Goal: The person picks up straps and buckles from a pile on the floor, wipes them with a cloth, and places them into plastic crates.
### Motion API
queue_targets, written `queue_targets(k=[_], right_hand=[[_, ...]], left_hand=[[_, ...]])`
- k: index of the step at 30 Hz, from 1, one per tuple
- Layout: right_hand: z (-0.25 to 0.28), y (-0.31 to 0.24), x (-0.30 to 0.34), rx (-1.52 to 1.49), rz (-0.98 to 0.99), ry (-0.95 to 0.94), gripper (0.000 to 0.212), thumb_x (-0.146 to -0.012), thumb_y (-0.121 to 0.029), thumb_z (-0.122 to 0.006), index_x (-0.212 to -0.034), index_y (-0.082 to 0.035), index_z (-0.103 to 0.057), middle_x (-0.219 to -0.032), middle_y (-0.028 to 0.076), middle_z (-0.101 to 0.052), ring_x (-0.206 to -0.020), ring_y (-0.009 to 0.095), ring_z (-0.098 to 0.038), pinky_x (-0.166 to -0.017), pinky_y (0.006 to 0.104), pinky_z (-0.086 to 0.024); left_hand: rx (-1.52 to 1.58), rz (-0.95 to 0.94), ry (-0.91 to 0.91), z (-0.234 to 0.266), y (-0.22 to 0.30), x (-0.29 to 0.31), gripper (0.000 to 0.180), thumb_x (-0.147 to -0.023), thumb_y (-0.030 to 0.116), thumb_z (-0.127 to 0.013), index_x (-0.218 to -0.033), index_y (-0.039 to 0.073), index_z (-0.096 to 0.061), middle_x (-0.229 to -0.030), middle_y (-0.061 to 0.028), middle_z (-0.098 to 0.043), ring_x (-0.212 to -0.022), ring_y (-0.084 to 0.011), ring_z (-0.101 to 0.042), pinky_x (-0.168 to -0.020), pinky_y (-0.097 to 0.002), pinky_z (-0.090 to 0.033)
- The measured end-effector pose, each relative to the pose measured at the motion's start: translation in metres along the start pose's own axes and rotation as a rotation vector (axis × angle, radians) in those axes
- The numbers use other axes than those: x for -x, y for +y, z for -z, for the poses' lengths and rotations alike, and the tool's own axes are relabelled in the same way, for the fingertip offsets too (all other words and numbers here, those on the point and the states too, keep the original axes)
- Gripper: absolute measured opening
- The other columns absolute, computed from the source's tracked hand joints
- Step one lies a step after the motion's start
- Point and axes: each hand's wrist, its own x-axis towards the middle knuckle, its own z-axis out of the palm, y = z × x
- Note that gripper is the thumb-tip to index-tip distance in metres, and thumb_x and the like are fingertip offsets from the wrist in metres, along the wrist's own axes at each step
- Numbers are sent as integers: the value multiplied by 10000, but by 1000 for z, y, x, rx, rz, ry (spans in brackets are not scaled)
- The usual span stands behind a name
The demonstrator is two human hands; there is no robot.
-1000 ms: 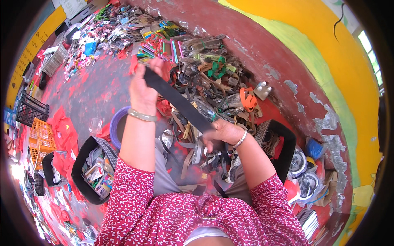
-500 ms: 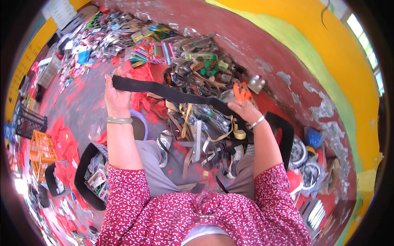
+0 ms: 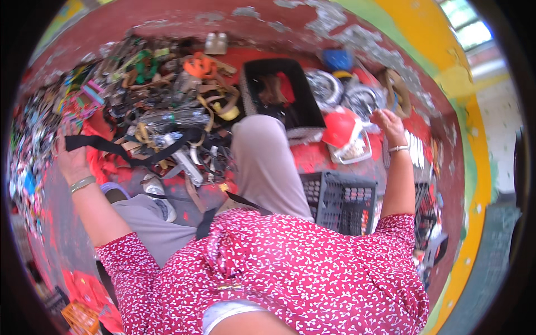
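Observation:
My left hand (image 3: pixel 73 162), with a bangle on the wrist, is closed on one end of a wide black fabric strap (image 3: pixel 125 153). The strap sags to the right over a heap of straps and plastic-wrapped pieces (image 3: pixel 173 114). My right hand (image 3: pixel 392 127) is raised at the far right, away from the strap. Its fingers are bent and look apart, with nothing visible in them, though slightly blurred. Below and left of it are a red, rounded thing (image 3: pixel 340 127) and a white tray (image 3: pixel 363 152).
A black bin (image 3: pixel 312 106) stands beyond my raised knee, with a dark grey plastic crate (image 3: pixel 349 198) at its right. Silver wheel-like parts (image 3: pixel 326 89) in plastic lie by the peeling wall (image 3: pixel 268 25). An orange crate (image 3: pixel 81 317) shows at lower left.
My right hand has let go of the strap and moved out to the right. My left hand still holds its end. The view has turned to the right.

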Motion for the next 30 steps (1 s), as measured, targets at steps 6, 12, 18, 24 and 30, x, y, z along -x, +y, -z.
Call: queue_targets(k=[6, 12, 18, 24, 30], right_hand=[[74, 160, 171, -104, -474, 219, 246, -842, -231, -594, -1002, -45, -579, -849, 73, -644, -727, 143, -630, -578, 234, -470], [22, 238, 253, -277, -916, 305, 246, -822, -261, -615, -1020, -122, -565, -844, 12, -641, -692, 123, -629, -542, 244, -455], [-55, 298, 232, -255, -1016, 203, 333, -815, -167, -595, -1136, -100, -537, -971, 21, -606, -708, 140, -603, -514, 232, -403], [-115, 339, 175, -391, -1096, 353, 675, -775, -67, -610, -1355, -104, -268, -876, 84, -604, -634, 165, -580, -472, 307, -404], [-121, 412, 132, -195, -1217, 358, 702, -695, -79, -693, -1302, -69, -340, -813, 92, -615, -662, 194, -587, -560, 377, -465]], left_hand=[[-78, 163, -241, 21, -34, -41, 345, -898, 140, -459, -1202, -21, -429, -1328, -163, -395, -1254, -277, -350, -1048, -452, -244], [-192, 297, -238, 17, -62, -43, 419, -910, 110, -401, -1276, -76, -321, -1356, -167, -357, -1270, -266, -321, -1070, -426, -213], [-238, 316, -163, 25, -71, -18, 369, -908, 67, -400, -1254, -53, -357, -1353, -173, -360, -1274, -292, -313, -1064, -445, -222], [-199, 293, -89, 28, -65, 32, 379, -886, 55, -439, -1248, -39, -380, -1343, -154, -378, -1263, -284, -332, -1068, -462, -211], [-235, 270, -124, 33, -46, 68, 368, -880, 52, -448, -1236, -35, -407, -1305, -130, -431, -1229, -252, -383, -1038, -445, -260]])
